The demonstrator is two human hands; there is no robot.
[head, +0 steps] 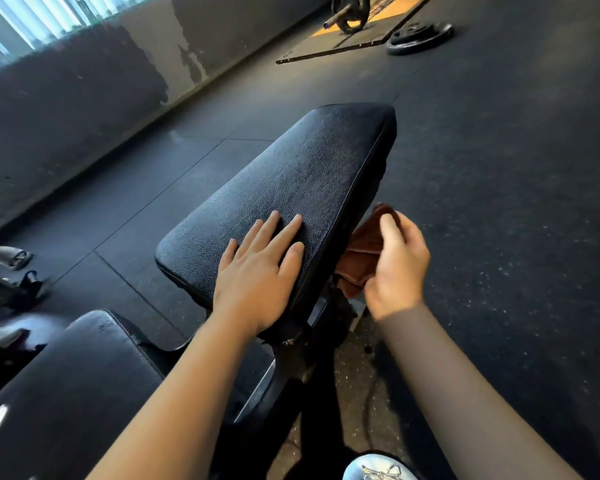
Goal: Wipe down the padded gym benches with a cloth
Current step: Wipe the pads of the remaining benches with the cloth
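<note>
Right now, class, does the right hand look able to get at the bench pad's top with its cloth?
Probably yes. The right hand, gripping the brown cloth, is beside the right edge of the bench pad; nothing lies between. Only the left hand, resting flat, covers the pad's near end.

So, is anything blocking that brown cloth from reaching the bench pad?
Only the left hand, lying flat on the near end of the pad beside the cloth, which the right hand holds. Farther up, nothing shows.
</note>
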